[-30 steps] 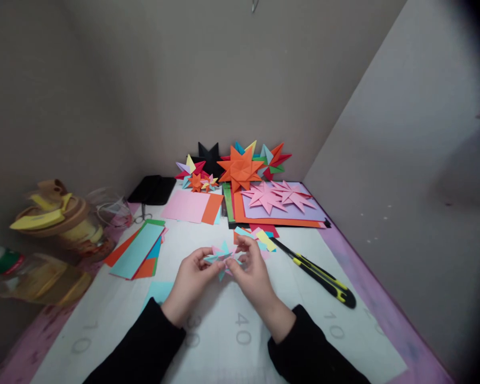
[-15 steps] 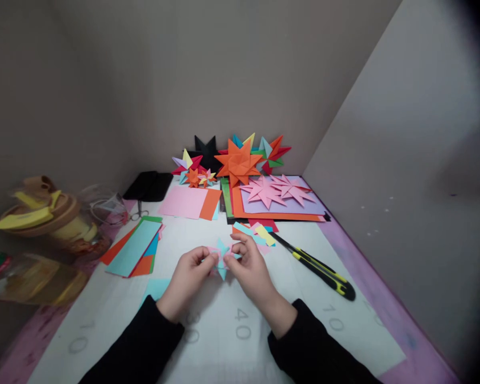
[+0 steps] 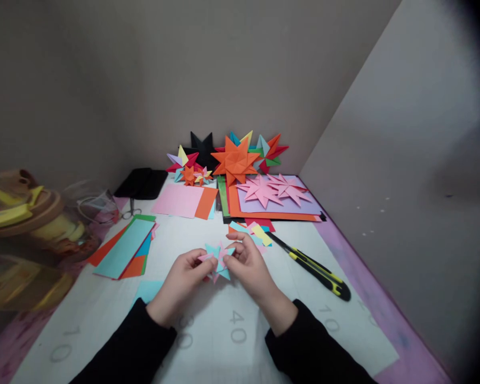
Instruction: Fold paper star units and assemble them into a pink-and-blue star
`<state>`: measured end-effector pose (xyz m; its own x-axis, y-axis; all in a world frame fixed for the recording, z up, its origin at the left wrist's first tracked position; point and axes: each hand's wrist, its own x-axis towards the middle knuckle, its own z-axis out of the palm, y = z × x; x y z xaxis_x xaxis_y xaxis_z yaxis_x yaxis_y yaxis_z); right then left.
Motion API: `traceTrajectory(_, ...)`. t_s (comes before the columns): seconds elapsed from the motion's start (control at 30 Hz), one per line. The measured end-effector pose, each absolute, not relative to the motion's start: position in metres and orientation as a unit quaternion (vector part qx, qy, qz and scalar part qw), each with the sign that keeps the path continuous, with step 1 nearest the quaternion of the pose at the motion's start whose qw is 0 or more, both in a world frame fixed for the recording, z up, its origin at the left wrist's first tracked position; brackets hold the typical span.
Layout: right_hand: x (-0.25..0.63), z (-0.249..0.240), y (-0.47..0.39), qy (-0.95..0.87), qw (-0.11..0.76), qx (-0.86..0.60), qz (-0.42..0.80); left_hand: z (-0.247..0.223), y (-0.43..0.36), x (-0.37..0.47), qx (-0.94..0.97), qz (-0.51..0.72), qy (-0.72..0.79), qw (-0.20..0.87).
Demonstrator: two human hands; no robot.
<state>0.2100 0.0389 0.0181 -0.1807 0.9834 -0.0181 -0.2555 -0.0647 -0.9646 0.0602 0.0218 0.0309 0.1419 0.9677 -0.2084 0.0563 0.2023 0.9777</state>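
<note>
A small folded paper star (image 3: 220,261) in light blue and pink is held between both hands above the white mat (image 3: 208,341). My left hand (image 3: 184,280) pinches its left side, thumb on top. From the right, my right hand (image 3: 250,266) grips the star with the thumb, while its index finger lifts away above. A light blue paper piece (image 3: 149,292) lies by my left wrist. Just beyond my right hand are small paper scraps (image 3: 260,233) and a black-and-yellow utility knife (image 3: 314,266).
Coloured paper strips (image 3: 124,248) and scissors (image 3: 132,211) lie on the left, near a cup (image 3: 56,218) with a brown lid. Pink and orange sheets (image 3: 176,200) lie farther back. Finished paper stars (image 3: 236,160) lean against the wall; pink stars (image 3: 260,190) rest on stacked paper.
The star has turned in my fingers, so its points now spread at a different angle. Both hands stay on it. The whole view has shifted slightly.
</note>
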Motion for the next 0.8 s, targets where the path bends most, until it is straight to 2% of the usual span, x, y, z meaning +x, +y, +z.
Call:
traceTrajectory(0.17,0.209,0.009,0.038,-0.503,0.530,-0.416,0.541,0.029,0.024,0.063,0.457,0.420,0.496,0.607)
traceTrajectory(0.37,0.212,0.012,0.033,-0.637,0.541,-0.420,0.352,0.028,0.021,0.062,0.552,0.435,0.547,0.455)
traceTrajectory(0.57,0.214,0.018,0.030,-0.675,0.510,-0.416,0.331,0.027,0.017,0.061,0.622,0.403,0.565,0.363)
traceTrajectory(0.8,0.216,0.015,0.029,-0.700,0.526,-0.393,0.282,0.026,0.017,0.061,0.614,0.402,0.571,0.369)
